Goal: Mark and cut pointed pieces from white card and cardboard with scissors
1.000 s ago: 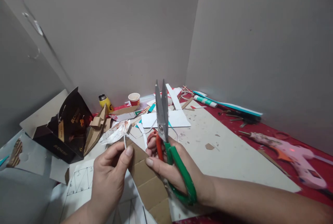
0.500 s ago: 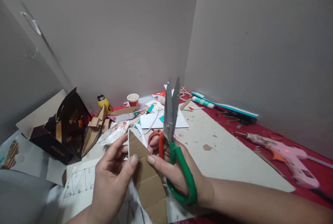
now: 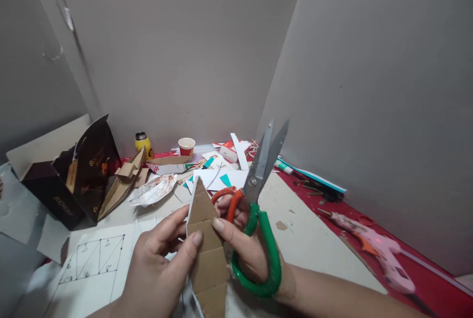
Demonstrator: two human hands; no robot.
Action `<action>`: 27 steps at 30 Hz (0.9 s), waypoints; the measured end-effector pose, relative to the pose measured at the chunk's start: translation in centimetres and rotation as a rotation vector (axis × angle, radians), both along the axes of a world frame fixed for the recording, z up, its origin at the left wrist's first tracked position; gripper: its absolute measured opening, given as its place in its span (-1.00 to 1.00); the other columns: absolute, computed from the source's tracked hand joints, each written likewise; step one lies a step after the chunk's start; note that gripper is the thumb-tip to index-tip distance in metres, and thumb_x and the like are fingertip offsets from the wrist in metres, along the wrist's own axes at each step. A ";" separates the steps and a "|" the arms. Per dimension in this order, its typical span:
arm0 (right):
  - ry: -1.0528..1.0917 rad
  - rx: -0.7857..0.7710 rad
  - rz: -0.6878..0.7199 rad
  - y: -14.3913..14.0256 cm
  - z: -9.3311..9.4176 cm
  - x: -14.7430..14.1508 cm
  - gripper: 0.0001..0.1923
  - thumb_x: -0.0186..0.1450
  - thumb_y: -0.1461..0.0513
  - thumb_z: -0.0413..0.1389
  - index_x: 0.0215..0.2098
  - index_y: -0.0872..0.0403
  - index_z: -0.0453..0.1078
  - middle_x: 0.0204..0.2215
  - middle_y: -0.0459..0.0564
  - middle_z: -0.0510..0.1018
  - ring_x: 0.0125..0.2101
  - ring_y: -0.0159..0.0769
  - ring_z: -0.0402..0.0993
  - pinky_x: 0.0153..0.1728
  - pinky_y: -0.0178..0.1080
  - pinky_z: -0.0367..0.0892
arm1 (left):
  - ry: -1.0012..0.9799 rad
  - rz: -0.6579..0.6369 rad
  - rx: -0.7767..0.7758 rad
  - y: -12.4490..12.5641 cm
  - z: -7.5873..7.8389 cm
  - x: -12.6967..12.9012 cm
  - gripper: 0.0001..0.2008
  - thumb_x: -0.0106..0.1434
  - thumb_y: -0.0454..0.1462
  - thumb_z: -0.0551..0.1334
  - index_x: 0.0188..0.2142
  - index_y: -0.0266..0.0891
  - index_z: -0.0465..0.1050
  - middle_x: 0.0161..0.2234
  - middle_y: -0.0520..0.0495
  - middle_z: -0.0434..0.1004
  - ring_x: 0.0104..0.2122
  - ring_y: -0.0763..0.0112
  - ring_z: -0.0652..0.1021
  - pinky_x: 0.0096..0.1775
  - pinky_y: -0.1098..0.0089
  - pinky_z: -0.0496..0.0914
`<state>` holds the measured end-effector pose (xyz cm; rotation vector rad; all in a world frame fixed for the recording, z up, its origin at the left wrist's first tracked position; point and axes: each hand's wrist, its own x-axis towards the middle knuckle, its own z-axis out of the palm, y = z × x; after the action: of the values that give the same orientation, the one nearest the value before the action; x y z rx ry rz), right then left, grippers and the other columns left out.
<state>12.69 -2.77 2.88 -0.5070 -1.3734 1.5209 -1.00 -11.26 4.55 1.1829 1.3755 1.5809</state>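
- L hand [image 3: 158,269]: thumb + fingers pinched on 1 pointed cardboard strip [image 3: 207,254], held upright over table [image 3: 325,244], centre-low.
- R hand [image 3: 247,249]: curled thru handles of 1 pr scissors [image 3: 258,209], blades slightly apart, tips up-right; thumb touches strip.
- Behind: 1 paper cup [image 3: 186,146], 1 yellow bottle [image 3: 143,144], 1 dark box [image 3: 74,175].
- Right: 1 pink glue gun [image 3: 377,251].

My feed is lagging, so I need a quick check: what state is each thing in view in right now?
left hand: gripping the cardboard piece
right hand: holding the scissors, thumb on the cardboard
cardboard piece: held upright, pointed tip up
scissors: blades slightly open, pointing up, clear of the cardboard
paper cup: upright
yellow bottle: upright, capped
dark box: flap open
glue gun: lying on the red table cover
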 end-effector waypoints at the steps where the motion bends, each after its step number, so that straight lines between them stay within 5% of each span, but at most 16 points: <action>1: -0.003 0.000 0.001 0.0 0.0 0.0 -0.66 0.21 0.01 0.27 -0.22 -0.01 0.30 -0.36 -0.09 0.45 -0.33 -0.28 0.44 -0.25 -0.23 0.41 | 0.000 0.003 -0.001 0.0 0.0 0.0 -0.64 0.22 -0.18 0.35 0.03 -0.07 0.56 -0.23 -0.07 0.72 -0.33 0.28 0.68 -0.30 0.42 0.59; 11: -0.053 -0.026 0.023 -0.7 -0.5 -0.1 -0.68 0.20 0.08 0.28 -0.20 -0.01 0.30 -0.32 -0.05 0.44 -0.29 -0.25 0.45 -0.17 -0.18 0.43 | 0.079 0.049 0.019 -0.1 0.3 -0.6 -0.64 0.22 -0.14 0.34 0.01 -0.13 0.55 -0.11 -0.14 0.67 -0.29 0.25 0.66 -0.21 0.37 0.57; 20: -0.105 -0.002 0.094 -2.1 -0.3 -0.2 -0.70 0.13 0.20 0.31 -0.26 0.00 0.30 -0.34 -0.09 0.39 -0.34 -0.33 0.45 -0.20 -0.21 0.45 | 0.112 0.117 0.054 -0.1 0.6 -0.4 -0.79 0.26 -0.13 0.31 -0.18 -0.12 0.63 -0.32 -0.01 0.69 -0.39 0.37 0.63 -0.33 0.53 0.50; 27: -0.075 0.018 0.134 -1.2 0.0 0.2 -0.68 0.22 0.06 0.26 -0.16 -0.01 0.31 -0.23 0.00 0.41 -0.27 -0.25 0.43 -0.20 -0.20 0.43 | 0.077 0.251 0.143 -0.3 1.0 -0.7 -0.76 0.23 -0.10 0.33 -0.18 -0.13 0.64 -0.26 -0.05 0.69 -0.29 0.28 0.62 -0.26 0.46 0.51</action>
<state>12.92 -3.98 2.93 -0.4729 -1.5033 1.6095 -1.71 -11.58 5.52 1.2022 1.5307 1.8514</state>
